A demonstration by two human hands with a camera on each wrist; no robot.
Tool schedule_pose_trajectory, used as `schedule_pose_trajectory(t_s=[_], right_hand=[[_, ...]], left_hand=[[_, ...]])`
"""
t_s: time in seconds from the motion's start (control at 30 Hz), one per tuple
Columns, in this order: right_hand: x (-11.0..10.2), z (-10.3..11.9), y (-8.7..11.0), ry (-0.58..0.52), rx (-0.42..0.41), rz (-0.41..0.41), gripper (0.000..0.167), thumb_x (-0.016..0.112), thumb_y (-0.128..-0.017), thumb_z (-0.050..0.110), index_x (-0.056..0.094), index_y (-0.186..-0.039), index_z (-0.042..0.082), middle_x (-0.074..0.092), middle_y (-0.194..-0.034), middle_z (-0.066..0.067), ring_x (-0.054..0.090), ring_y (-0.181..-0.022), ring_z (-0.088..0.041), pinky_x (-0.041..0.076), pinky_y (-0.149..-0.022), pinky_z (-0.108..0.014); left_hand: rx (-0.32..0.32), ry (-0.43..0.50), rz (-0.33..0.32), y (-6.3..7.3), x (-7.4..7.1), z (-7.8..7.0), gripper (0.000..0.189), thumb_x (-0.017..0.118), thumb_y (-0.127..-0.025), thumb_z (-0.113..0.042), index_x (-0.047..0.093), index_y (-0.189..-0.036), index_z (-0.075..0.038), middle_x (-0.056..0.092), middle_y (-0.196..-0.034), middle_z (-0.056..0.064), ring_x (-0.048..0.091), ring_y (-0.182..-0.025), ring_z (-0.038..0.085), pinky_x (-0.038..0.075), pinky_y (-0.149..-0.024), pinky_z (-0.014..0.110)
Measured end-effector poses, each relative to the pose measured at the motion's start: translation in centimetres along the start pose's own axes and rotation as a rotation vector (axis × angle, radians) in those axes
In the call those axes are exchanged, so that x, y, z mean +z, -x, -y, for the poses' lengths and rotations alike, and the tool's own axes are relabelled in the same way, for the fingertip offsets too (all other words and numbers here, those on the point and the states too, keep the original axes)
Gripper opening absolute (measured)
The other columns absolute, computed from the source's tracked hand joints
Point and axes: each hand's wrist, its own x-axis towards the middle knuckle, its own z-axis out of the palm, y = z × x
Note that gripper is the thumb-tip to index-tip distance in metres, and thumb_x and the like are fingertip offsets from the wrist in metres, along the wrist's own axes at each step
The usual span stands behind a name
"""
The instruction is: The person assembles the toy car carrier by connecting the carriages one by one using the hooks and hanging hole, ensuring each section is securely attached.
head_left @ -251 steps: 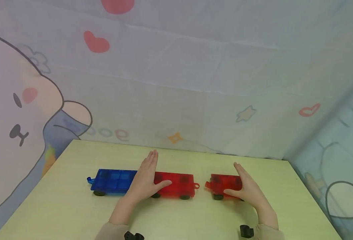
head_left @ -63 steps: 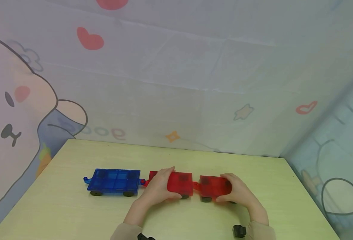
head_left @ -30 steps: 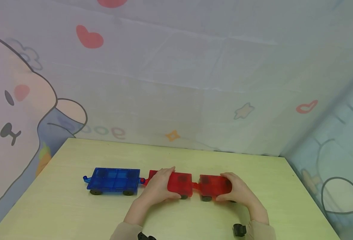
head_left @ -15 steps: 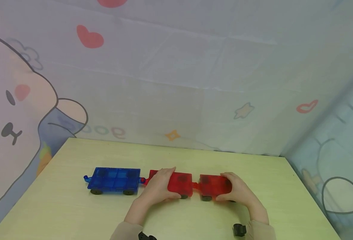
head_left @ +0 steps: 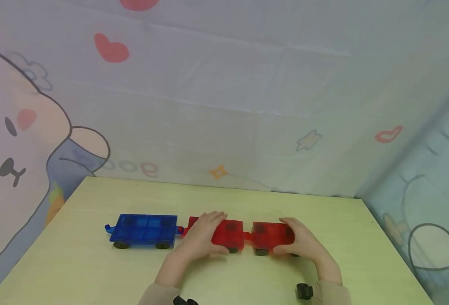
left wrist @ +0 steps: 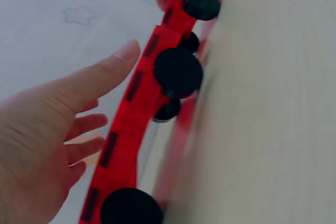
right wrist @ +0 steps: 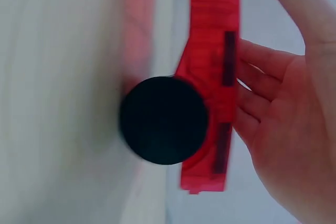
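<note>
In the head view, three toy wagons stand in a row on the table: a translucent blue wagon point(head_left: 143, 228) at left, a red wagon point(head_left: 230, 234) in the middle and another red wagon point(head_left: 268, 235) at right. Hook-and-ring couplings join them. My left hand point(head_left: 199, 238) arches over the middle wagon; in the left wrist view its thumb and fingers look slightly apart from the wagon. With thumb at the near side and fingers at the far side, my right hand point(head_left: 304, 242) holds the right wagon. Its fingertips are hidden behind that wagon in the right wrist view.
The pale wooden table point(head_left: 247, 279) ends at the back against a printed cloth point(head_left: 217, 84) with hearts and a cartoon animal. Black cameras sit at both wrists. A free hook point(head_left: 109, 228) sticks out at the blue wagon's left end.
Since the oldest frame, the right wagon has moved left and is coupled to the middle one. Over the last half second the left hand's fingers have loosened and spread slightly; the wagons stay put.
</note>
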Motion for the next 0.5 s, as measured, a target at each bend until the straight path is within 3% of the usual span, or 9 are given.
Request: schedule_pose_trajectory(t_s=[0.23, 0.37, 0.5], right_hand=[[-1.2, 1.8, 0.5, 0.044, -0.058, -0.061, 0.073, 0.078, -0.082, 0.036, 0.05, -0.139, 0.0, 0.05, -0.141, -0.022, 0.046, -0.131, -0.043, 0.04, -0.105, -0.06], [-1.5, 3.1, 0.8, 0.08, -0.113, -0.092, 0.064, 0.075, -0.086, 0.031, 0.052, -0.138, 0.001, 0.053, -0.139, -0.021, 0.048, -0.129, -0.043, 0.042, -0.104, -0.06], [-1.3, 4.2, 1.0, 0.115, -0.14, -0.122, 0.062, 0.075, -0.086, 0.03, 0.052, -0.138, 0.003, 0.054, -0.139, -0.019, 0.049, -0.13, -0.041, 0.044, -0.103, -0.058]], left_hand=[[-0.027, -0.003, -0.047, 0.5, -2.0, -1.0, 0.059, 0.077, -0.084, -0.031, 0.058, -0.135, -0.009, 0.058, -0.136, 0.01, 0.05, -0.13, 0.033, 0.042, -0.108, 0.053], [0.007, -0.052, -0.151, 0.7, -2.8, -1.7, 0.051, 0.077, -0.084, -0.028, 0.062, -0.129, -0.009, 0.063, -0.129, 0.009, 0.054, -0.125, 0.031, 0.043, -0.107, 0.053], [0.04, -0.184, -0.275, 0.8, -3.3, -1.8, 0.052, 0.077, -0.084, -0.03, 0.061, -0.13, -0.011, 0.061, -0.132, 0.008, 0.051, -0.127, 0.03, 0.038, -0.11, 0.057]])
